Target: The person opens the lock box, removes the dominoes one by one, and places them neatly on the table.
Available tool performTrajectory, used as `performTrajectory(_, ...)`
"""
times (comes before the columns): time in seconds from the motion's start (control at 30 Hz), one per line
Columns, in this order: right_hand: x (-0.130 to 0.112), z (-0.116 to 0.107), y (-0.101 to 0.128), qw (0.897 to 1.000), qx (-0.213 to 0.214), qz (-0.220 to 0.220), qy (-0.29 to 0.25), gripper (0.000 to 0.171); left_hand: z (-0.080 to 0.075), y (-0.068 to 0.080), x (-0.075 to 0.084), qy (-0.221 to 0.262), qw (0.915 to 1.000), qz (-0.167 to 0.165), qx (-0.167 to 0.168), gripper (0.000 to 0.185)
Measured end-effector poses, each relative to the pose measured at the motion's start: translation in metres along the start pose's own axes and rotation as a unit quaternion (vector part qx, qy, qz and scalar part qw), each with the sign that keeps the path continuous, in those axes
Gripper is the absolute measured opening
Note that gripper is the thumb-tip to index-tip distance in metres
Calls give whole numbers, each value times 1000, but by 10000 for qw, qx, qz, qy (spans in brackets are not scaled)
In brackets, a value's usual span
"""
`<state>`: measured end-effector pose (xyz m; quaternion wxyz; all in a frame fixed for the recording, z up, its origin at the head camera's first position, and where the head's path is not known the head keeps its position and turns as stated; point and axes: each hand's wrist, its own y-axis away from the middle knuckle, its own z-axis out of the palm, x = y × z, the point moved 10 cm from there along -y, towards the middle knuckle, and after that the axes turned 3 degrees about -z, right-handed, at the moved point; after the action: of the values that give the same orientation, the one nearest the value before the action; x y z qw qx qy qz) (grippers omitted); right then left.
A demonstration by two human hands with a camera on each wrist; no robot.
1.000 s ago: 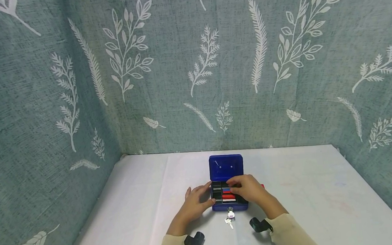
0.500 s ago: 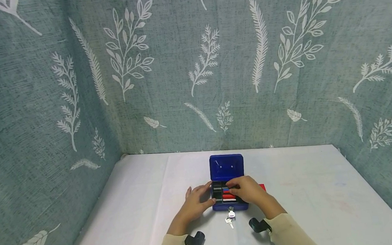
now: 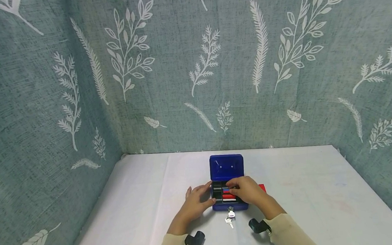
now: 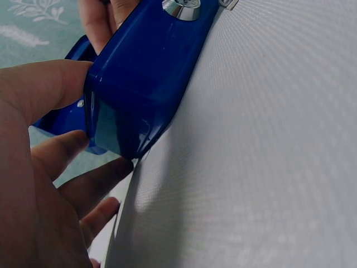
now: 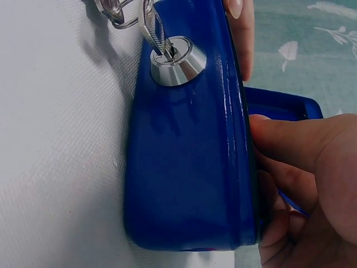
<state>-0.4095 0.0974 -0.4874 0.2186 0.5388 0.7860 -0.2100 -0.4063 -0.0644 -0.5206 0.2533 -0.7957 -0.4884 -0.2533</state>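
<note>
A small blue metal cash box (image 3: 230, 208) stands on the white table with its lid (image 3: 226, 167) raised. Its black divided tray (image 3: 217, 187) holds red and white strip-like pieces (image 3: 228, 197) and a blue and red piece (image 3: 226, 190). My left hand (image 3: 194, 206) is spread along the box's left side, thumb at the front corner and straight fingers touching the side. My right hand (image 3: 249, 188) reaches into the tray from the right, bent fingers and thumb by the blue and red piece; whether they pinch anything is hidden. A key (image 5: 153, 28) sits in the front lock (image 5: 178, 61).
A second key (image 3: 228, 221) hangs from the ring at the lock, in front of the box. Something red (image 3: 262, 187), mostly covered by the right hand, lies to the right of the box. Patterned green cloth (image 3: 178, 81) rises behind the white tabletop (image 3: 147, 204).
My right hand shifts very slightly left and down over the tray, and a little more of the red thing behind it shows. The left hand stays at the box's side.
</note>
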Motion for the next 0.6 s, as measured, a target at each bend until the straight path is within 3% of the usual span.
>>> performTrajectory(0.6,0,-1,2,10000,64,-6,-25,19,0,0,1,-59,10000,25,6,65)
